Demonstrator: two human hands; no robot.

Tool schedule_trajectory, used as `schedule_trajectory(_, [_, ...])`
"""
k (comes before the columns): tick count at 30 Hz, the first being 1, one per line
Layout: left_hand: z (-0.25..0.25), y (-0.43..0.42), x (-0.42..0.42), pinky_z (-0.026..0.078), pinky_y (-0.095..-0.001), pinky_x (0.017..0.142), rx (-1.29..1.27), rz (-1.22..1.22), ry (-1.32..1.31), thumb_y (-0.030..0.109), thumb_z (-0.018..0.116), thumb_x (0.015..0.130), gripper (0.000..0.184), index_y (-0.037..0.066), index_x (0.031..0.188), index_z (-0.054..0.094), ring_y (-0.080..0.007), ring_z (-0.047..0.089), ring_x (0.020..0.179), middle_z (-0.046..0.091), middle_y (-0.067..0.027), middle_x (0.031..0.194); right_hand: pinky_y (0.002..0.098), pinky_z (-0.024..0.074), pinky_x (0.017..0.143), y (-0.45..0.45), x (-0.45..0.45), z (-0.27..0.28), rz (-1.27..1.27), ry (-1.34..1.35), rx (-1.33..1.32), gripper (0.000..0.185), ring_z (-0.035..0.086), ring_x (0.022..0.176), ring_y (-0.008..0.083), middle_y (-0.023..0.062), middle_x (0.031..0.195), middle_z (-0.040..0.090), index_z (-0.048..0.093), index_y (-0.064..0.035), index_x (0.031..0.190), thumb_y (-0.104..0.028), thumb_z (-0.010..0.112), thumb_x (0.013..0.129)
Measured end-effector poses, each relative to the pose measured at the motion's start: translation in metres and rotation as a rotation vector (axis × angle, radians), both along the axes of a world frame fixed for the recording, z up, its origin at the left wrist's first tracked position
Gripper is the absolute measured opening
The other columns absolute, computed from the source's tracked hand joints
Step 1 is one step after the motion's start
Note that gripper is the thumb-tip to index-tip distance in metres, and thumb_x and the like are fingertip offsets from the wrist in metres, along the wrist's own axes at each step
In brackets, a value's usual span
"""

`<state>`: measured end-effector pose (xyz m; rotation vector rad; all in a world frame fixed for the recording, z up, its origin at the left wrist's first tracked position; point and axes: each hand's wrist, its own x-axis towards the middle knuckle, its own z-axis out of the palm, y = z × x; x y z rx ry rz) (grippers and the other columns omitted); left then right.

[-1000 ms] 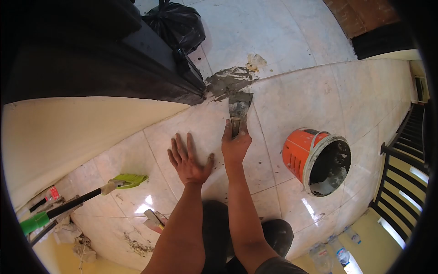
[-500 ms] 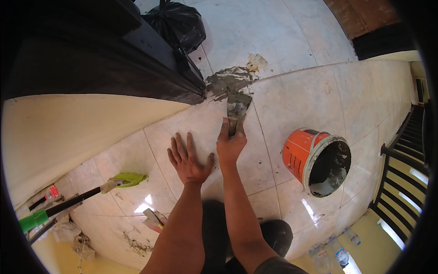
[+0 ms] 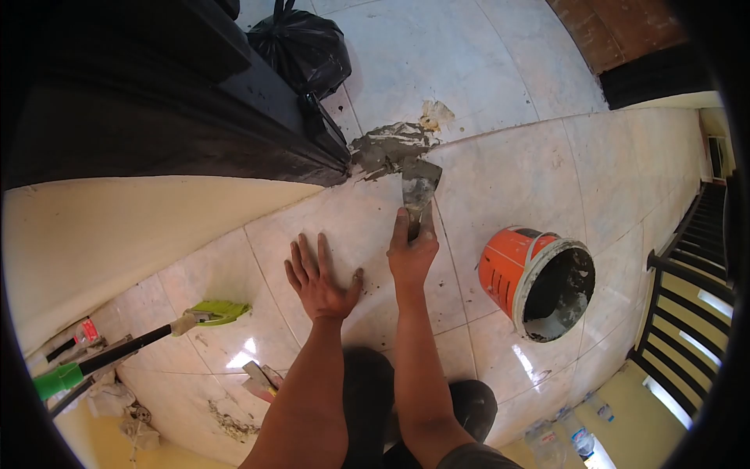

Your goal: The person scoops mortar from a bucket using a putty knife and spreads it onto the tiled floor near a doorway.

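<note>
Since the earlier frame: right hand (image 3: pixel 414 254) and putty knife (image 3: pixel 420 186) displaced slightly rightward; left hand (image 3: pixel 322 288) essentially unmoved.

Left to right:
- Long-handled tool (image 3: pixel 141 340), left of the left hand, well apart.
- Left hand: palm down on the floor tiles (image 3: pixel 277 258), fingers spread, holding nothing. Risk (judged): if it bears weight, a slip on gritty tile could jerk the blade.
- Mortar patch (image 3: pixel 384 152): ahead of both hands, by the foot of the dark frame (image 3: pixel 234 141); surface ragged. If soft, a dug-in blade corner could score it, or a sideways drag smear it onto the tile.
- Right hand: gripping the knife's handle; blade ahead of the fingers, at the patch's near right edge. Blade-to-floor contact cannot be told from above.
- Orange bucket (image 3: pixel 501 266): right of the right hand, apart. A wide swing of the arm might knock it and spill the grey residue inside.

Orientation: knife's long axis runs away from the person, leaning slightly right at the far end. Broad edge points ahead; handle points back into the right palm.
</note>
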<state>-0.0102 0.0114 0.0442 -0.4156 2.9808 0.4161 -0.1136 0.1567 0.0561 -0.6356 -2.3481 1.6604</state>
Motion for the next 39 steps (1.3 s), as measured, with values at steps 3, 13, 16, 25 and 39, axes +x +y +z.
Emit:
schedule_trajectory(3, [-0.001, 0.000, 0.000, 0.009, -0.0632, 0.136, -0.008, -0.003, -0.003, 0.056, 0.078, 0.086, 0.110, 0.016, 0.177, 0.032, -0.0454, 0.016, 0.170, 0.021, -0.0230, 0.184, 0.0390, 0.0566, 0.066, 0.008, -0.012, 0.006, 0.069, -0.142, 0.029, 0.062, 0.072, 0.065, 0.0329, 0.0205, 0.082, 0.075, 0.045, 0.0060, 0.159, -0.012, 0.071, 0.106])
schedule_trajectory(13, [-0.001, -0.002, 0.000, 0.006, -0.0634, 0.137, 0.004, 0.010, -0.017, 0.063, 0.074, 0.088, 0.108, 0.019, 0.177, 0.032, -0.0436, 0.015, 0.171, 0.021, -0.0221, 0.184, 0.0515, 0.0578, 0.063, 0.006, -0.018, 0.008, 0.133, -0.106, 0.156, 0.061, 0.077, 0.075, 0.0470, 0.0252, 0.084, 0.077, 0.046, -0.0032, 0.160, -0.009, 0.069, 0.104])
schedule_trajectory(16, [-0.002, 0.000, 0.001, 0.007, -0.0635, 0.137, -0.003, 0.001, 0.000, 0.062, 0.075, 0.087, 0.109, 0.019, 0.177, 0.032, -0.0440, 0.015, 0.171, 0.022, -0.0226, 0.184, 0.0518, 0.0572, 0.062, 0.006, -0.020, 0.028, 0.086, 0.032, 0.194, 0.058, 0.076, 0.074, 0.0475, 0.0252, 0.081, 0.076, 0.050, -0.0004, 0.157, -0.010, 0.071, 0.103])
schedule_trajectory(25, [-0.002, 0.000, -0.003, 0.007, -0.0631, 0.137, -0.006, 0.013, -0.013, 0.061, 0.076, 0.086, 0.109, 0.018, 0.176, 0.033, -0.0442, 0.016, 0.171, 0.022, -0.0228, 0.184, 0.0574, 0.0603, 0.075, -0.019, -0.043, 0.033, 0.265, -0.457, 0.487, 0.032, 0.075, 0.081, 0.0517, 0.0263, 0.085, 0.077, 0.074, 0.0014, 0.112, -0.029, 0.075, 0.101])
schedule_trajectory(39, [-0.005, -0.001, 0.002, 0.006, -0.0631, 0.137, -0.004, -0.002, 0.020, 0.061, 0.076, 0.086, 0.110, 0.019, 0.177, 0.031, -0.0440, 0.016, 0.171, 0.021, -0.0222, 0.184, 0.0574, 0.0624, 0.080, -0.007, -0.032, 0.058, 0.358, -0.406, 0.576, 0.037, 0.077, 0.087, 0.0498, 0.0299, 0.091, 0.076, 0.075, 0.0020, 0.103, -0.035, 0.075, 0.099])
